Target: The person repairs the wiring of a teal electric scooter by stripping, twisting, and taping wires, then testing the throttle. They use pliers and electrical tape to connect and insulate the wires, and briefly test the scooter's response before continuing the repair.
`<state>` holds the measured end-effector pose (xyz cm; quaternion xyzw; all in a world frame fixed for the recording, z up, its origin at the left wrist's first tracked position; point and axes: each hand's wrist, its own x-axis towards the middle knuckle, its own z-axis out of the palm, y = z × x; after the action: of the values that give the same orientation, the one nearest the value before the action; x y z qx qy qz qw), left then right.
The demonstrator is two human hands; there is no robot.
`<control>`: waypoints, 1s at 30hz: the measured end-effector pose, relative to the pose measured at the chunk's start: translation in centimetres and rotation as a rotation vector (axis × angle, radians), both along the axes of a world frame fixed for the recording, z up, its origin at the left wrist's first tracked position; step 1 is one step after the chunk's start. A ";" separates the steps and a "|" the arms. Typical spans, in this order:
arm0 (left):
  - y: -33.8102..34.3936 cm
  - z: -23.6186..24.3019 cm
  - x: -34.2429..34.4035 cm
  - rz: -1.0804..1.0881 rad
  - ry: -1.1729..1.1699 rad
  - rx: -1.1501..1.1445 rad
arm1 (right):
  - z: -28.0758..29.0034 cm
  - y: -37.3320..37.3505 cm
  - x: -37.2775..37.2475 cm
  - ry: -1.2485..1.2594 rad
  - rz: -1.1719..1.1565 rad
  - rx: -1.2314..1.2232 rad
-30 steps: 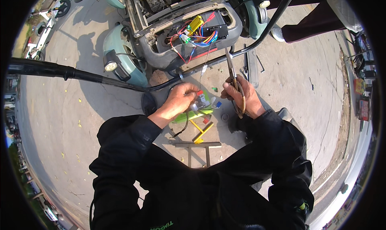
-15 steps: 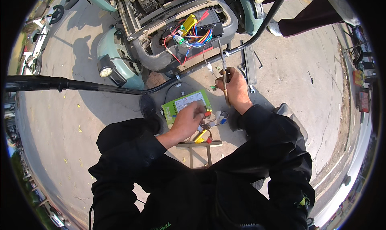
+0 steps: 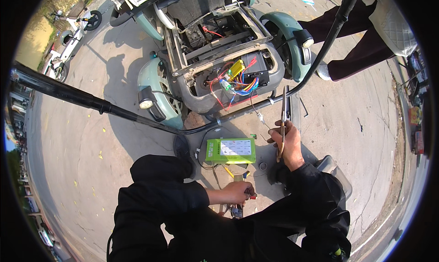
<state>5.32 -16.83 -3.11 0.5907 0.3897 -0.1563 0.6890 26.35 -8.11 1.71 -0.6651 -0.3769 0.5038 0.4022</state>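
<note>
My left hand (image 3: 238,192) is low in the middle, close to my lap. Its fingers are closed around a small red connector (image 3: 253,197), with bundled wires (image 3: 237,210) just below. My right hand (image 3: 289,145) is raised at centre right, gripping a long, slim hand tool (image 3: 280,148) with a dark pointed end upward and a tan handle; its exact kind is unclear. Close to that hand hangs a white wire connector (image 3: 260,117). Between and beyond my hands lies a green box (image 3: 231,151) with a white printed panel.
A pale green vehicle (image 3: 155,86) stands ahead, its rear open. A black controller box (image 3: 257,70) and coloured wires (image 3: 244,86) sit in it. A black bar (image 3: 137,118) crosses in front. At upper right stands a person (image 3: 352,42); a wrench tool (image 3: 295,107) lies nearby.
My left hand has moved from over the green box toward my lap, leaving the box uncovered. My right hand still grips the tool. The whole view has shifted, showing more of the vehicle.
</note>
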 end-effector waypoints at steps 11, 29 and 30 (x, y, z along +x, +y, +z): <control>0.5 -7.3 -1.9 -0.026 0.076 0.359 | 0.2 -0.3 -1.3 0.084 0.050 0.047; 13.5 6.2 2.0 0.300 -0.443 1.200 | 2.7 0.1 -0.5 0.249 0.020 0.114; 13.5 6.2 2.1 0.318 -0.434 1.167 | 3.0 0.0 0.0 0.262 0.001 0.105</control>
<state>7.39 -3.32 3.10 0.8217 0.3452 0.3088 0.3321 26.34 -8.06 4.74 -0.5717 -0.3474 0.5660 0.4819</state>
